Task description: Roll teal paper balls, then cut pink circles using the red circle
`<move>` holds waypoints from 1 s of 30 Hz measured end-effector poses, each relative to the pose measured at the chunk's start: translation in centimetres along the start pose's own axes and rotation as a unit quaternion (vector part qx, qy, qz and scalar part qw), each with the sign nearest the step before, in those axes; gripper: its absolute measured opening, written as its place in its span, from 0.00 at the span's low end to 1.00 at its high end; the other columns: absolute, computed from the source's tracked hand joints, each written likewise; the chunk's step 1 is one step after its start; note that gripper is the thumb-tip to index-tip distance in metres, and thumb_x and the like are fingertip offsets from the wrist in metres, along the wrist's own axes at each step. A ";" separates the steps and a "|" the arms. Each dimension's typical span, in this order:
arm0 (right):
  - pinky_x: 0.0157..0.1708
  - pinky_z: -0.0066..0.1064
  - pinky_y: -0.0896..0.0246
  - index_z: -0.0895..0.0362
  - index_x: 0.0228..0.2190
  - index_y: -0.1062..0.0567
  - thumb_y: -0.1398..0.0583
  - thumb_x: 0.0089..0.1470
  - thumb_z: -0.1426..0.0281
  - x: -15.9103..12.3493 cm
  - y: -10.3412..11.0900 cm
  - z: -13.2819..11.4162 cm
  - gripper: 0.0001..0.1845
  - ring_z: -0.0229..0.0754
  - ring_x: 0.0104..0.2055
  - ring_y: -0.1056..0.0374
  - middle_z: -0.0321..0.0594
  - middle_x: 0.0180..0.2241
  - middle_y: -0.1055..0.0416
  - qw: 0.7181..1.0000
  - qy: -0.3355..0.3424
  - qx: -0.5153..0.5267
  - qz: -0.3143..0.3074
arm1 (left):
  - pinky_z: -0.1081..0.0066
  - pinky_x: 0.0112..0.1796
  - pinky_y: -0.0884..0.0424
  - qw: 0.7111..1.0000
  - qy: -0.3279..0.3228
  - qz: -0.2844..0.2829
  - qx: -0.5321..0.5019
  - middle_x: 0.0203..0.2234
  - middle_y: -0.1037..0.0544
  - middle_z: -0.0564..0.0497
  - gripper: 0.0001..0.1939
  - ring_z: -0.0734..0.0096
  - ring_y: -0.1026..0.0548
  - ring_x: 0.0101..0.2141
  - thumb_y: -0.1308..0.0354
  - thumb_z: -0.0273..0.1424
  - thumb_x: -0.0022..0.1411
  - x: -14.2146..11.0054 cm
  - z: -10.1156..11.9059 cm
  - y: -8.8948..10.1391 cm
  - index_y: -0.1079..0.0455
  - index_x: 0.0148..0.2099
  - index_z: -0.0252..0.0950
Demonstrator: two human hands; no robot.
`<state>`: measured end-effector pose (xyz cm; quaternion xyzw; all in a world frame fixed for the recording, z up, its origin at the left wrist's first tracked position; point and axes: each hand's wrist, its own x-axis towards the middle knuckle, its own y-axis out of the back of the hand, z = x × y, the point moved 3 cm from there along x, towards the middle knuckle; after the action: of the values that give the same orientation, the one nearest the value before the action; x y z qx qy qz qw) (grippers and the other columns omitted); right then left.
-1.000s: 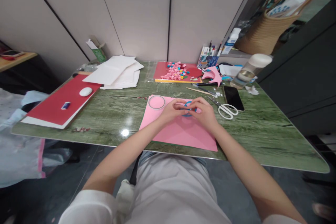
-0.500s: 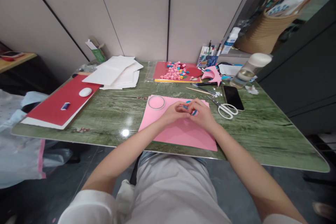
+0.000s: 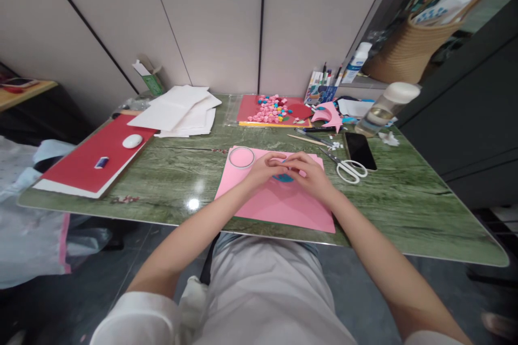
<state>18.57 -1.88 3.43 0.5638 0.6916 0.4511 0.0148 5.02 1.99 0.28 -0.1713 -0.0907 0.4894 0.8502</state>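
Between my hands is a curved blue paper piece [image 3: 284, 178], partly covered by my fingers, over a pink sheet of paper [image 3: 289, 205]. My left hand [image 3: 265, 168] grips its left side with bent fingers. On the other side, the fingers of my right hand [image 3: 307, 171] close on the same blue piece. The two hands nearly meet at the fingertips. A clear round ring, perhaps a tape roll [image 3: 242, 157], lies on the pink sheet's far left corner.
White-handled scissors [image 3: 351, 171] and a phone [image 3: 360, 151] lie to the right, with a water bottle [image 3: 384, 110] behind. Small rolled paper flowers [image 3: 270, 110] sit at the back. White sheets [image 3: 178, 110] and a red board [image 3: 93, 159] occupy the left.
The blue paper piece, seen earlier as a narrow loop between my fingers, now shows a broader face lower between the hands. My fingers have shifted around it; the table items stay put.
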 end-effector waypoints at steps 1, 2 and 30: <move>0.41 0.35 0.39 0.49 0.41 0.29 0.46 0.53 0.72 0.0 -0.2 0.1 0.14 0.41 0.43 0.38 0.40 0.39 0.36 1.000 0.008 0.004 -0.010 | 0.74 0.30 0.36 1.000 -0.005 -0.003 0.005 0.22 0.26 0.54 0.21 0.77 0.29 0.24 0.36 0.26 0.39 0.0 0.1 -0.1 0.35 0.39 0.32; 0.42 0.35 0.39 0.48 0.42 0.29 0.47 0.54 0.73 0.0 -0.4 0.2 0.15 0.41 0.44 0.38 0.40 0.40 0.36 1.000 0.014 0.007 -0.014 | 0.74 0.31 0.36 1.000 -0.009 -0.004 0.011 0.23 0.26 0.54 0.21 0.77 0.29 0.25 0.36 0.26 0.39 0.0 0.1 -0.1 0.35 0.38 0.32; 0.32 0.31 0.41 0.56 0.20 0.35 0.40 0.41 0.78 0.0 0.2 -0.3 0.08 0.39 0.35 0.39 0.37 0.31 0.39 0.998 -0.032 -0.001 0.045 | 0.72 0.31 0.35 0.997 0.036 -0.061 0.001 0.26 0.26 0.52 0.25 0.76 0.29 0.26 0.34 0.28 0.38 -0.7 -0.3 -1.2 0.36 0.41 0.33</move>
<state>18.54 -2.10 3.70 0.6089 0.6642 0.4334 0.0174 5.73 0.80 0.45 -0.1818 -0.0698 0.4301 0.8815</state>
